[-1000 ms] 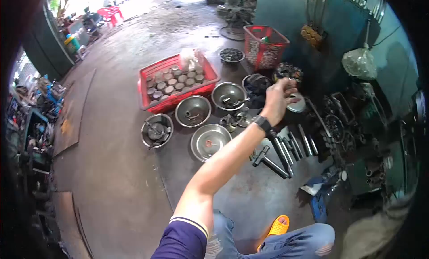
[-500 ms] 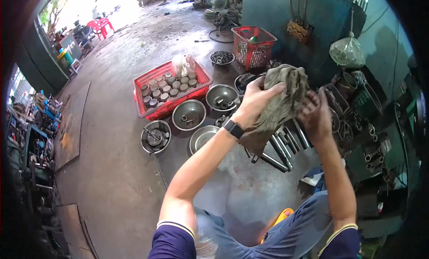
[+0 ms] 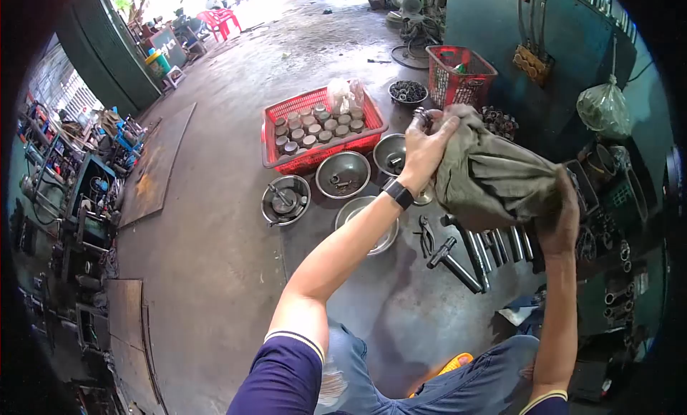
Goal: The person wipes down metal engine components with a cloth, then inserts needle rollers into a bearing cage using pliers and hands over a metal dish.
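Observation:
A grey-green cloth rag [image 3: 494,175] is stretched between both hands above the floor. My left hand [image 3: 426,151] is closed on its upper left edge, thumb pressed on the fabric. A small dark metal piece shows at those fingertips; whether it is held or lies behind them I cannot tell. My right hand [image 3: 560,225] grips the right end of the rag, its fingers partly covered by cloth. Below the rag lie pliers [image 3: 427,237], a T-shaped metal tool [image 3: 458,267] and several metal rods [image 3: 478,254].
A red basket [image 3: 325,151] holds several round metal parts. Metal bowls [image 3: 343,193] with small parts stand in front of it, one bowl [image 3: 286,220] to the left. Behind are a bowl of rings [image 3: 408,100] and a taller red basket [image 3: 461,96]. A plastic bag [image 3: 605,108] hangs at right.
The rag was bunched up and is now spread wider, its right end pulled toward my right hand. My view has shifted left, uncovering the pliers and T-shaped tool.

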A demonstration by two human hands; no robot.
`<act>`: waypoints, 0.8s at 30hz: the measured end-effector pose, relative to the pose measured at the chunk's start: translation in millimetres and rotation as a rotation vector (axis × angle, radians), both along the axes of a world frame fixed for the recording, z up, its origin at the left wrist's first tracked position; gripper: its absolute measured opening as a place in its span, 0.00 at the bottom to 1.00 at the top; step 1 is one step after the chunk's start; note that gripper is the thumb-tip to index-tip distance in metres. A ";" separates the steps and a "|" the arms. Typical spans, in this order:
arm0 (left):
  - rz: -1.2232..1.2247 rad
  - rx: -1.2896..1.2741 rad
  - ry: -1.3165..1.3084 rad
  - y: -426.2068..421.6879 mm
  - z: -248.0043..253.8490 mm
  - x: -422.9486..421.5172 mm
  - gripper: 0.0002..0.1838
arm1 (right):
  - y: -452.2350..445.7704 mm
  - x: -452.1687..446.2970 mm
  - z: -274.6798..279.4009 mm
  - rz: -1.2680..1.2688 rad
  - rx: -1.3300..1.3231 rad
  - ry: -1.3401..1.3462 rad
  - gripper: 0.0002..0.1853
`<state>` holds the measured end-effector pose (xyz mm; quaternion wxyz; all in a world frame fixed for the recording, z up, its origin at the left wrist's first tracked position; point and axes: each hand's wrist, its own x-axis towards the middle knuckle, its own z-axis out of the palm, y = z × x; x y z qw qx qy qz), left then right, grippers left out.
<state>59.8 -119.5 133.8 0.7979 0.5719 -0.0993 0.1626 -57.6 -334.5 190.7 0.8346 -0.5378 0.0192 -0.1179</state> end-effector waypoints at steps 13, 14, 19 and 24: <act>-0.345 0.470 0.009 9.9 15.8 -15.6 0.12 | -4.6 15.6 -55.9 0.399 0.182 0.151 0.22; -0.390 0.643 -0.024 11.6 23.0 -21.0 0.12 | -4.0 16.7 -56.2 0.586 0.413 0.028 0.23; -0.053 0.648 -0.358 6.0 20.7 -24.4 0.09 | 15.5 5.7 -37.7 0.424 0.223 -0.082 0.28; -0.004 0.832 -0.504 10.3 24.8 -32.1 0.08 | 20.1 9.6 -47.4 0.365 0.361 0.043 0.29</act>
